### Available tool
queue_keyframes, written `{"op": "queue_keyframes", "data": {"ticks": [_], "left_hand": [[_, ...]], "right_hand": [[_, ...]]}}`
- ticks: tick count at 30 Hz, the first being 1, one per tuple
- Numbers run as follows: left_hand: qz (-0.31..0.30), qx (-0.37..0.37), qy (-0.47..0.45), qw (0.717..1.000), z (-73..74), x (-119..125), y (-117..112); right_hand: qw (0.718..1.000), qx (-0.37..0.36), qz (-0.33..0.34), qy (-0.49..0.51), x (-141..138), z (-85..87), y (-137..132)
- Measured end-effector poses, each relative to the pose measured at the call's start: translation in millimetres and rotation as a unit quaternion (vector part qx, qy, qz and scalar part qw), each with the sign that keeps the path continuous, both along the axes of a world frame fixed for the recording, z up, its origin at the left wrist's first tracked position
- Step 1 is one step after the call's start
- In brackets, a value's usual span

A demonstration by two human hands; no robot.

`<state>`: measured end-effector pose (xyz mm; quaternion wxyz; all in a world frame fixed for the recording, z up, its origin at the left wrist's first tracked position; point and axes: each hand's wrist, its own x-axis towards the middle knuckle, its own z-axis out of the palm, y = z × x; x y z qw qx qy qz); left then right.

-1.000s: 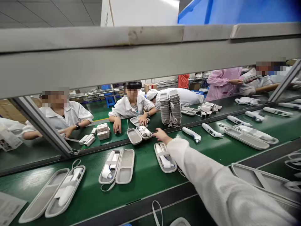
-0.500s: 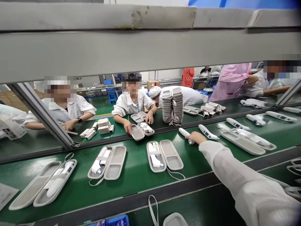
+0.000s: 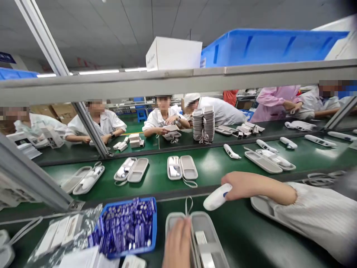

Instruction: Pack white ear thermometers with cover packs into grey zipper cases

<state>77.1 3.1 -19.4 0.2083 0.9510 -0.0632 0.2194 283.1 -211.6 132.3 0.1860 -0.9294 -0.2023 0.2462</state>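
My right hand (image 3: 237,186) grips a white handheld thermometer (image 3: 214,199) and holds it above the near work surface, its rounded end pointing left. At the bottom centre my left hand (image 3: 178,242) lies with fingers outstretched over the left half of an open grey zip case (image 3: 205,219); its thumb is out of sight. In the case's right half are a small white box (image 3: 200,237) and a pale strap across the middle. A wrist loop (image 3: 189,204) sticks up from the case's far end.
Left of the case stands a blue tray (image 3: 155,223) of blue-wrapped batteries. Open filled cases (image 3: 189,167) and loose thermometers (image 3: 231,151) lie on the green belt (image 3: 156,178). A metal post (image 3: 33,178) rises at left. Co-workers sit opposite, near stacked cases (image 3: 203,124).
My right hand has lifted the thermometer off the belt and brought it nearer. My left hand has come into view over the case. The view has shifted, showing more of the near surface.
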Motion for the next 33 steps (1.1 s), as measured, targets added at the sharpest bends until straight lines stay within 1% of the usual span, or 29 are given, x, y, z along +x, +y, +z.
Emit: {"op": "queue_keyframes", "data": {"ticks": [2,3,5,7,8,9,10,12,13,14,15,17,18,20,23,25,27,29,33], "left_hand": [[0.004,0.016,-0.054,0.998,17.4,-5.3,-3.9],[0.005,0.028,-0.074,0.997,26.8,-7.9,-8.1],[-0.013,0.038,-0.081,0.996,44.1,-13.1,-19.7],[-0.015,0.018,-0.079,0.997,57.3,-19.5,-31.9],[-0.01,-0.005,-0.077,0.997,62.2,-22.8,-36.7],[-0.006,-0.036,-0.071,0.997,66.0,-25.8,-40.3],[-0.005,-0.075,-0.058,0.995,68.9,-27.8,-42.5],[-0.013,-0.165,-0.014,0.986,73.2,-27.6,-43.5],[-0.021,-0.204,0.012,0.979,74.7,-25.1,-42.9],[-0.029,-0.233,0.035,0.971,75.7,-21.2,-41.8],[-0.036,-0.252,0.052,0.966,75.8,-16.2,-40.3],[-0.062,-0.257,0.078,0.961,72.6,-5.3,-36.1],[-0.077,-0.242,0.09,0.963,68.9,-0.3,-33.5],[-0.099,-0.187,0.119,0.97,57.3,7.0,-27.9],[-0.106,-0.09,0.16,0.977,35.1,10.4,-21.6],[-0.106,-0.067,0.174,0.977,22.0,9.5,-20.1],[-0.109,-0.082,0.168,0.976,12.7,8.3,-19.7],[-0.118,-0.116,0.151,0.975,7.1,8.0,-18.9],[-0.132,-0.157,0.148,0.968,3.2,9.6,-16.1]], "right_hand": [[0.995,0.023,0.019,0.099,-33.3,-0.4,16.9],[0.988,0.029,0.014,0.153,-45.6,-0.9,24.5],[0.97,0.036,0.001,0.241,-62.0,-0.6,33.5],[0.952,0.064,-0.008,0.3,-70.6,3.1,30.7],[0.94,0.095,-0.01,0.328,-73.7,5.4,25.0],[0.922,0.14,-0.009,0.362,-76.8,6.8,17.5],[0.897,0.199,-0.007,0.396,-80.3,6.2,9.1],[0.84,0.338,0.001,0.424,-89.6,-3.3,-5.7],[0.819,0.404,0.0,0.408,-95.2,-12.3,-10.2],[0.808,0.458,-0.006,0.371,-100.8,-23.3,-12.4],[0.803,0.503,-0.018,0.32,-105.9,-35.3,-12.5],[0.802,0.554,-0.049,0.219,-111.8,-58.4,-8.6],[0.803,0.564,-0.065,0.18,-111.6,-68.0,-6.1],[0.809,0.566,-0.105,0.119,-104.5,-83.0,-2.1],[0.811,0.556,-0.169,0.069,-84.4,-100.3,1.6],[0.806,0.558,-0.187,0.057,-73.0,-112.7,5.5],[0.808,0.554,-0.189,0.059,-67.4,-125.9,11.5],[0.817,0.541,-0.183,0.074,-67.3,-137.7,18.0],[0.835,0.515,-0.171,0.094,-72.6,-151.8,23.5]]}}
